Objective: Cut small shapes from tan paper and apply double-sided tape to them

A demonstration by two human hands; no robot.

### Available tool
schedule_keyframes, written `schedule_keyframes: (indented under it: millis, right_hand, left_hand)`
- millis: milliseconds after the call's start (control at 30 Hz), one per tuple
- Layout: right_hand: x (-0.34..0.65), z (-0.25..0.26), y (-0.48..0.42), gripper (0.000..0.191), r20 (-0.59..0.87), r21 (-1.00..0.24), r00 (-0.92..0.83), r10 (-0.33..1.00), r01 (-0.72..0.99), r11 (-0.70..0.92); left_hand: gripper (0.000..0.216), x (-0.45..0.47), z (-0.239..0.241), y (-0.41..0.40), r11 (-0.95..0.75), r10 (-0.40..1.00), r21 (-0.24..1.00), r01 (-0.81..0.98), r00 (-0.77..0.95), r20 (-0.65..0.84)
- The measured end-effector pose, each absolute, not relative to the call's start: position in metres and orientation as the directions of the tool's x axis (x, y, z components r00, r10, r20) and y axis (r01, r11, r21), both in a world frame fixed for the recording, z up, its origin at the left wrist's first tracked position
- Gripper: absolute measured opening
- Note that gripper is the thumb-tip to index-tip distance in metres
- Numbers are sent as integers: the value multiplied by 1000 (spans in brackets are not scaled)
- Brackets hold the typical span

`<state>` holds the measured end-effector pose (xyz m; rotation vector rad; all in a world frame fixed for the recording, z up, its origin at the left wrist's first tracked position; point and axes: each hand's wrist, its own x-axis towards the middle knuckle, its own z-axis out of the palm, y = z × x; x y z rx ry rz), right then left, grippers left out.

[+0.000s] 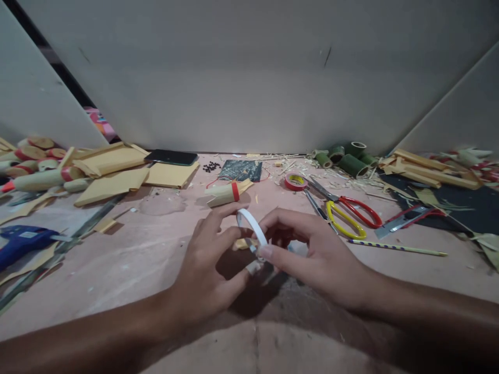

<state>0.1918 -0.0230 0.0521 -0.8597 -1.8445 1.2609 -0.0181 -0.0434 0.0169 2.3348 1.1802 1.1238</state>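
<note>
A thin white ring that looks like a roll of tape [252, 226] is held up between both hands, low over the near middle of the table. My left hand [210, 254] curves round its left side, fingers at the upper edge and thumb below. At the lower right edge, the thumb and fingertips of my right hand [307, 244] pinch the ring. Just beyond the hands lies a pale cut piece of bamboo [222, 195] with a red tape band. A small yellowish piece [244, 243] shows behind the ring, partly hidden by the fingers.
Red-handled scissors [343, 200], yellow-handled scissors [335, 215], red tape [295, 181], a cutter [409, 219] and a pencil [397, 248] lie right. A blue glue gun [27, 241] and phone [171, 157] are left. Green bamboo tubes [353, 163] and shavings stand by the wall.
</note>
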Motion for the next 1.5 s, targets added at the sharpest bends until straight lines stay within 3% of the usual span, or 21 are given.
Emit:
schedule_keyframes:
  millis: [167,367,467,633,800,933,1100,1233,1367,1500]
  right_hand:
    - [198,59,-27,10,198,-865,-560,805,286,412]
    - [209,74,-31,20,212,-681,-682,700,411,606]
    - [213,79,-30,12,239,-612,-714,658,416,673]
    - [215,81,-24,37,134,-694,-757,640,389,606]
    - [215,81,-21,12,59,-768,-821,569,327,551]
    - [214,80,-23,11,54,-831,-829,557,272,485]
    - [215,73,-26,21,229,-817,-739,634,209,538]
    - [217,71,-21,14,270,-816,-772,576,134,562]
    - [213,71,-16,19,196,-890,-848,492,56,452]
    - [213,68,-16,19,85,-916,-894,441,104,388]
  left_hand:
    - [42,-21,16,-43,-659,752,630,411,354,555]
    - [47,-24,15,-42,-643,765,614,458,418,491]
    - [51,-26,13,-42,-653,755,622,432,443,484]
    - [58,-27,11,-43,-717,695,562,412,490,527]
    - [64,-24,12,-45,-763,646,480,433,474,598]
    - [67,-23,13,-47,-795,604,419,439,504,618]
    - [65,-25,12,-48,-802,596,405,440,534,600]
    - [70,-25,10,-48,-803,594,406,436,536,600]
    - [77,-25,8,-46,-799,601,431,420,532,597]
    - [70,-25,8,-44,-784,621,469,407,533,575]
